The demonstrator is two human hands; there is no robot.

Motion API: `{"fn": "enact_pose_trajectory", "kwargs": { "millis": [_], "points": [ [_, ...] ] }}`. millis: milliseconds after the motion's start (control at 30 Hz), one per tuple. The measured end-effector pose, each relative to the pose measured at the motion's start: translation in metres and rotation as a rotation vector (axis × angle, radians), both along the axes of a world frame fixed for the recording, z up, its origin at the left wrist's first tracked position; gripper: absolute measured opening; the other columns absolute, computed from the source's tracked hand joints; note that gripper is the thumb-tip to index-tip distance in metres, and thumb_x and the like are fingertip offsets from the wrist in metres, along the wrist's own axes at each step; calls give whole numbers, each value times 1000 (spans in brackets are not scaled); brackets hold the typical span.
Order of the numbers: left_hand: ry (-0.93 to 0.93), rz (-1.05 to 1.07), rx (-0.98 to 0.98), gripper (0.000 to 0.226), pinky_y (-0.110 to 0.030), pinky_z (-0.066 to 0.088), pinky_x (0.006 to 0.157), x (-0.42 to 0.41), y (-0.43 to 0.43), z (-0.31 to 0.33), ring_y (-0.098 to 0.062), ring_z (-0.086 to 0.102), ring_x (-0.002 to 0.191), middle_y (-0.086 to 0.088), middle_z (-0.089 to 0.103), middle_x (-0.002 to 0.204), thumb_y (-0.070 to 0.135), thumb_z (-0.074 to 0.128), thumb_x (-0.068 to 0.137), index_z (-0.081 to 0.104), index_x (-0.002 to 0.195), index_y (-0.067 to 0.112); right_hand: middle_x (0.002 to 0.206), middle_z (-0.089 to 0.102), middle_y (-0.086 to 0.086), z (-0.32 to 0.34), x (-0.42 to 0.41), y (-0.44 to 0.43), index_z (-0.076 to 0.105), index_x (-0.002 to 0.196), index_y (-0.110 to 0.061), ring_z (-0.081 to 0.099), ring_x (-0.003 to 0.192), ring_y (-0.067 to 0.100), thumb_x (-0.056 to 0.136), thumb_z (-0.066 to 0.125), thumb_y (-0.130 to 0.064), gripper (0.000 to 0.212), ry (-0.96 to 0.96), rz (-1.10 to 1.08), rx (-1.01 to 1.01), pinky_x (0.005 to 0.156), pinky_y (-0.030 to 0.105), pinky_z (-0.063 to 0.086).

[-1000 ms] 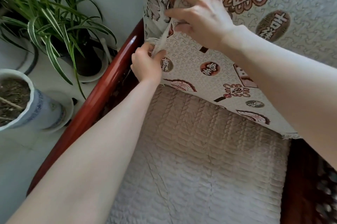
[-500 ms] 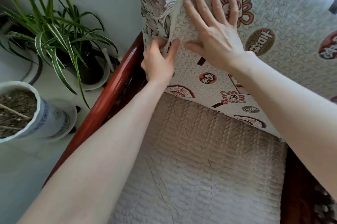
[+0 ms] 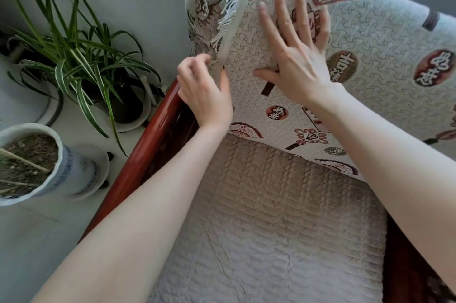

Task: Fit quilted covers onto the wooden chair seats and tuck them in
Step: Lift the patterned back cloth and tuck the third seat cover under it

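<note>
My left hand (image 3: pixel 204 95) has eased off since half a second ago: its fingers have curled back from the fringed edge they were holding, while the right hand (image 3: pixel 298 61) stays flat. That right hand lies spread, palm down, on the patterned cover (image 3: pixel 382 38), which drapes over the chair back rising from the far end of the red wooden armrest (image 3: pixel 148 154). The left thumb lies along the cover's edge just above that armrest; the fingers are blurred beside the fringe (image 3: pixel 232 6), and I cannot tell whether they pinch it. Right of the armrest, a beige quilted cover (image 3: pixel 271 216) lies on the seat. Left of it stand a spider plant (image 3: pixel 81 56) and a soil-filled pot (image 3: pixel 32 162).
</note>
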State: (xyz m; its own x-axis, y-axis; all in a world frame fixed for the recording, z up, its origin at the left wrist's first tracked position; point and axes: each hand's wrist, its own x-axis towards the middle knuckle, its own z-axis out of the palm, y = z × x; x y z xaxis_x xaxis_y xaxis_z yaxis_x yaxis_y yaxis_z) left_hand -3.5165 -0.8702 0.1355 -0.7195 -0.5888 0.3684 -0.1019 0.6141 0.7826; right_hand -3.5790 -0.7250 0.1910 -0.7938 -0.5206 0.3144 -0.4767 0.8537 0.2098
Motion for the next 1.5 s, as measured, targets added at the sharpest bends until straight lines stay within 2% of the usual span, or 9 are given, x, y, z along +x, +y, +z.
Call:
{"fn": "enact_pose_trajectory", "kwargs": {
  "millis": [133, 267, 467, 633, 800, 967, 1167, 1333, 1500],
  "points": [
    [-40, -339, -515, 57, -46, 20, 113, -13, 2, 1, -28, 17, 143, -17, 24, 155, 21, 50, 94, 33, 147, 12, 162, -8, 12, -1, -7, 4, -6, 155, -18, -8, 147, 40, 77, 66, -60, 113, -76, -90, -17, 109, 66, -9],
    [-336, -338, -565, 61, -50, -10, 114, -34, -7, 9, -26, -9, 147, -7, -6, 161, 36, 26, 103, -4, 153, 17, 162, -9, 11, 0, -7, 4, -5, 155, -20, -9, 147, 39, 76, 67, -61, 115, -95, -68, -14, 110, 64, -10],
    [-291, -478, -829, 66, -52, -10, 114, -43, 12, 26, -33, -3, 147, -14, -2, 160, 52, 22, 100, -1, 154, 20, 162, -11, 10, 4, 2, 40, -8, 154, -23, -11, 148, 35, 72, 68, -64, 120, -111, -157, -56, 109, 64, -11],
    [-392, -324, -647, 82, -51, -10, 114, -48, 1, 34, -36, -9, 146, -17, -9, 159, 67, 20, 94, -6, 153, 16, 162, -15, 7, -1, 25, 100, -12, 153, -22, -14, 148, 31, 68, 72, -63, 127, -190, -338, -48, 110, 67, -10],
    [-266, -588, -995, 74, -60, -8, 111, -53, 46, 55, -35, -3, 146, -10, -5, 161, 66, 21, 95, -5, 153, 28, 160, -16, 15, 4, 31, 102, -12, 153, -20, -15, 146, 38, 66, 74, -63, 130, -182, -377, -93, 105, 65, -15],
    [-378, -442, -804, 90, -61, -11, 109, -57, 51, 44, -36, -10, 146, -16, -11, 159, 78, 24, 86, -9, 152, 27, 160, -20, 11, -4, 65, 188, -16, 152, -23, -18, 146, 34, 64, 77, -60, 134, -246, -614, -86, 105, 73, -8],
    [-268, -698, -1036, 86, -70, -4, 107, -24, 117, 36, -37, -10, 146, -10, -12, 160, 70, 34, 89, -12, 151, 32, 161, -16, 10, -8, 71, 188, -13, 153, -23, -15, 146, 38, 70, 77, -52, 125, -239, -503, -37, 105, 70, -9],
    [-361, -562, -919, 91, -71, -5, 105, -25, 107, 22, -35, -16, 145, -10, -19, 159, 60, 46, 89, -19, 148, 35, 160, -23, 3, -19, 90, 236, -22, 150, -29, -21, 146, 28, 77, 74, -46, 122, -285, -660, -76, 107, 69, -8],
    [-338, -663, -1011, 90, -74, 16, 103, 9, 124, -2, -45, 6, 144, -19, 6, 159, 54, 52, 87, 0, 152, 22, 162, -8, 11, -45, 124, 231, -7, 154, -20, -8, 147, 41, 73, 80, -29, 119, -231, -547, -67, 106, 72, -1]
  ]
}}
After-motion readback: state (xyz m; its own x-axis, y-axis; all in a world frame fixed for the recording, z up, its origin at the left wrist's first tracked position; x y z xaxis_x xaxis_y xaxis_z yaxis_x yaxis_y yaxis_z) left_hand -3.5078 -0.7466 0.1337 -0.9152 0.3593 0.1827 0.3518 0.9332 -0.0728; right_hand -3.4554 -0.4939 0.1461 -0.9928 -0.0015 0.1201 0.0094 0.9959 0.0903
